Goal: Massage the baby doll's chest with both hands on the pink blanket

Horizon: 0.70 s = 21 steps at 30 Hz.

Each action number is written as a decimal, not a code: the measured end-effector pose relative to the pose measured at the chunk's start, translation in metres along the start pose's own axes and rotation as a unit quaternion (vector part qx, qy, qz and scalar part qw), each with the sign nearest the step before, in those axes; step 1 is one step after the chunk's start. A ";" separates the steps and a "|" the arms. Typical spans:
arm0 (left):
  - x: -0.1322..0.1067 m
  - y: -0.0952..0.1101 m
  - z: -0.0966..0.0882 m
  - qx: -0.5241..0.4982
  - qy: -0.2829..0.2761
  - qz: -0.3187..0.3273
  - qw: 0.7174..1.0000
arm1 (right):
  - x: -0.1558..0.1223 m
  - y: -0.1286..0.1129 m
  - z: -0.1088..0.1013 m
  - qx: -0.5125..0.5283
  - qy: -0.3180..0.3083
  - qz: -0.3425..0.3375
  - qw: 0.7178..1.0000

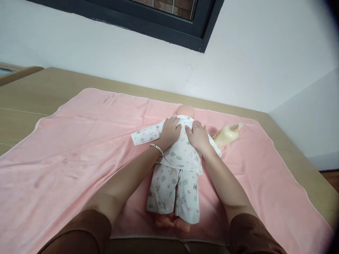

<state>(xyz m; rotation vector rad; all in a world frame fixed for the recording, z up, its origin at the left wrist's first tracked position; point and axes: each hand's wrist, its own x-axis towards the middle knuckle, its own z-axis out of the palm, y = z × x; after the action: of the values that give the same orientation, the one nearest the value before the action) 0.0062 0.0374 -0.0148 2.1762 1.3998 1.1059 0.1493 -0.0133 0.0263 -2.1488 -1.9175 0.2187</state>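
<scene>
A baby doll point(182, 155) in a white printed top and matching trousers lies on a pink blanket point(79, 155). Its bald head point(185, 110) points away from me, and its bare feet point(173, 222) stick out near the blanket's front edge. No facial features show. My left hand point(171, 132) lies flat on the upper left of the doll's top, with a silver bangle point(157, 149) on the wrist. On the upper right of the top rests my right hand point(198, 135), fingers spread. One sleeve point(147, 134) stretches out to the left.
Right of the doll lies a pale yellow bottle-shaped object point(228, 134) with a brownish strip. The blanket covers much of a wooden table point(66, 78). Behind stands a white wall point(148, 63) with a dark window frame point(159, 31).
</scene>
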 end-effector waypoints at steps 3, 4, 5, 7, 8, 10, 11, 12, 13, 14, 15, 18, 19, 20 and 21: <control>-0.002 -0.001 0.001 0.036 -0.019 0.011 0.999 | 0.001 0.004 0.000 0.034 -0.008 -0.004 0.999; -0.002 -0.001 0.001 0.043 -0.026 0.013 0.999 | 0.002 0.006 0.000 0.046 -0.009 -0.005 0.999; -0.003 -0.001 0.001 0.050 -0.033 0.014 0.998 | 0.004 0.008 0.000 0.055 -0.010 -0.004 0.998; -0.003 -0.001 -0.001 0.061 -0.045 0.015 0.997 | 0.007 0.012 0.000 0.067 -0.010 -0.003 0.998; -0.003 -0.001 -0.002 0.064 -0.052 0.017 0.996 | 0.008 0.013 0.000 0.071 -0.008 -0.005 0.997; 0.000 -0.002 -0.007 0.065 -0.074 0.018 0.995 | 0.009 0.013 -0.002 0.077 -0.002 -0.010 0.997; 0.002 -0.003 -0.009 0.063 -0.090 0.017 0.994 | 0.008 0.012 -0.003 0.073 0.000 -0.013 0.997; 0.004 -0.003 -0.012 0.061 -0.109 0.016 0.992 | 0.006 0.010 -0.004 0.063 0.000 -0.016 0.998; 0.006 -0.003 -0.015 0.060 -0.127 0.015 0.990 | 0.003 0.008 -0.006 0.046 0.000 -0.019 0.999; 0.008 -0.002 -0.017 0.061 -0.142 0.016 0.988 | -0.001 0.004 -0.008 0.023 -0.001 -0.023 0.999; 0.008 0.000 -0.020 0.067 -0.151 0.019 0.986 | -0.007 0.000 -0.010 -0.004 0.000 -0.028 1.000; 0.002 0.011 -0.028 0.112 -0.156 0.045 0.980 | -0.028 -0.014 -0.015 -0.081 0.005 -0.055 0.995; -0.002 0.016 -0.031 0.133 -0.153 0.058 0.977 | -0.035 -0.019 -0.017 -0.100 0.003 -0.068 0.993; -0.006 0.021 -0.033 0.151 -0.151 0.071 0.974 | -0.041 -0.022 -0.019 -0.115 -0.002 -0.081 0.990; -0.010 0.025 -0.035 0.166 -0.149 0.081 0.971 | -0.045 -0.024 -0.021 -0.122 -0.009 -0.091 0.988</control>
<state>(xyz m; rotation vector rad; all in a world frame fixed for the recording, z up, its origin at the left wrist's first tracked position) -0.0063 0.0120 0.0193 2.5997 1.3649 0.5851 0.1265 -0.0572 0.0511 -2.1032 -2.2378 -0.0332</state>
